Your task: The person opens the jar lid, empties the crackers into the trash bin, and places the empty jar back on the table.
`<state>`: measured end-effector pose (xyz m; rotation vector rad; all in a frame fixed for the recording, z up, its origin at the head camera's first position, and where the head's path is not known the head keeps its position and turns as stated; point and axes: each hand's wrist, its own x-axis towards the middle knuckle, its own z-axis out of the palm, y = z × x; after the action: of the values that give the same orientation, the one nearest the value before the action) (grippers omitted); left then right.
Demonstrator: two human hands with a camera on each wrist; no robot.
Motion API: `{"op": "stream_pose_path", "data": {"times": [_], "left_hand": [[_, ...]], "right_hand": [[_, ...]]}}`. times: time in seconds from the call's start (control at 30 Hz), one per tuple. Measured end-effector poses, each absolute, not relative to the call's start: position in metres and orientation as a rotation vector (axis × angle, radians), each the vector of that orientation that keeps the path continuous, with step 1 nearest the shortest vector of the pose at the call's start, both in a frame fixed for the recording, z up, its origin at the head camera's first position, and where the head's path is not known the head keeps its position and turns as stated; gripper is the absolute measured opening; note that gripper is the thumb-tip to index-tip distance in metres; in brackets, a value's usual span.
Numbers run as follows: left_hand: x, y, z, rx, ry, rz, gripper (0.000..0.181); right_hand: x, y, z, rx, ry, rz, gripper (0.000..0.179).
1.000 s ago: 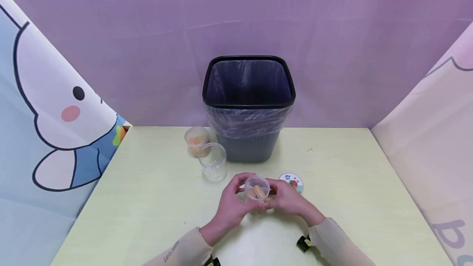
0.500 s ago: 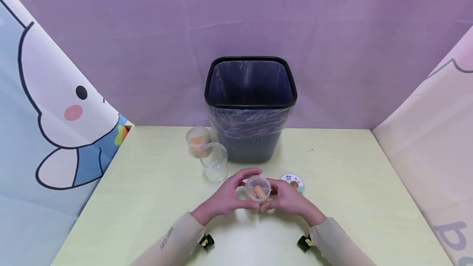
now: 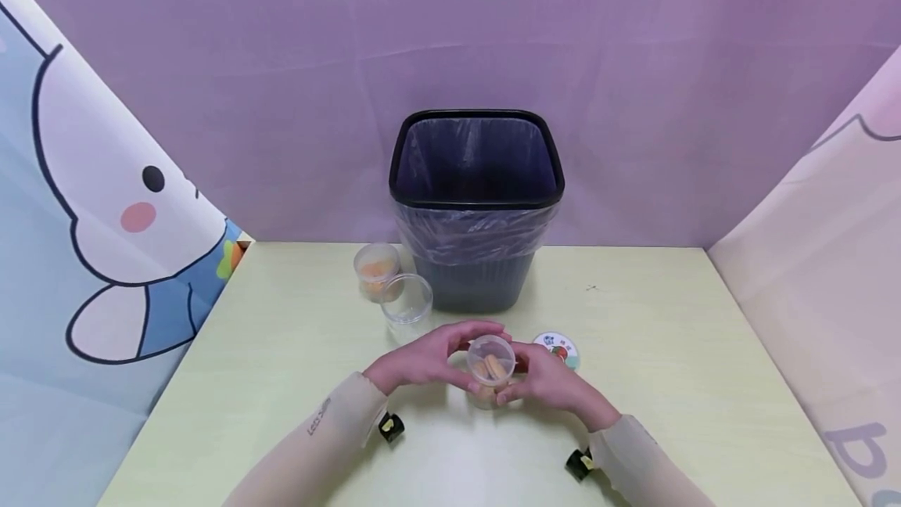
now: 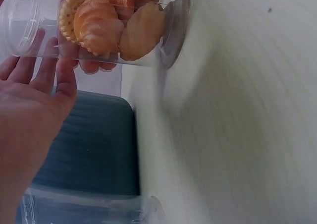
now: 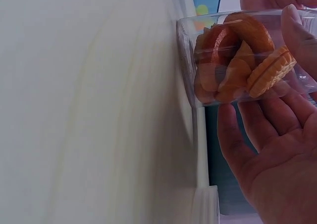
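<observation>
Right hand [image 3: 551,384] has this clear jar [image 3: 484,395] of pastry-looking bits [image 4: 100,33] pinched, jar's upright in front of the bin [image 3: 470,272]. Left hand [image 3: 429,358] is kinda curved round the other side, honestly can't tell if it's gripping.

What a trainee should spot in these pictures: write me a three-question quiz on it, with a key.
1. True or false: the dark, black-rimmed plastic bin stands without a liner.
2. Where does the round, flat disc with a coloured print lie?
A: inside the bin
B: on the pale yellow table, close to the right hand
C: under the bin
3. What is inside the clear, cylindrical plastic jar between the left hand and the right hand?

Key
1. False: a clear plastic bag is folded over its rim.
2. B
3. Orange-brown, pastry-shaped pieces.
</observation>
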<state>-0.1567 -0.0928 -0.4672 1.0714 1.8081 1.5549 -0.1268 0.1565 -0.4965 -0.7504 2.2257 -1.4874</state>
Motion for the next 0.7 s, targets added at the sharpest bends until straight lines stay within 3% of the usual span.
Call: {"op": "stream_pose_path", "data": {"times": [0.33,0.7], "left_hand": [[-0.152,-0.092,-0.471,1.097,1.927,1.589,0.068],[-0.125,-0.081,-0.476,0.849,2.1,1.836,0.07]], "right_hand": [[-0.127,0.156,-0.496,-0.731,2.215,-1.487,0.064],[-0.125,0.155,-0.497,-0.728,2.217,-1.5,0.059]]}}
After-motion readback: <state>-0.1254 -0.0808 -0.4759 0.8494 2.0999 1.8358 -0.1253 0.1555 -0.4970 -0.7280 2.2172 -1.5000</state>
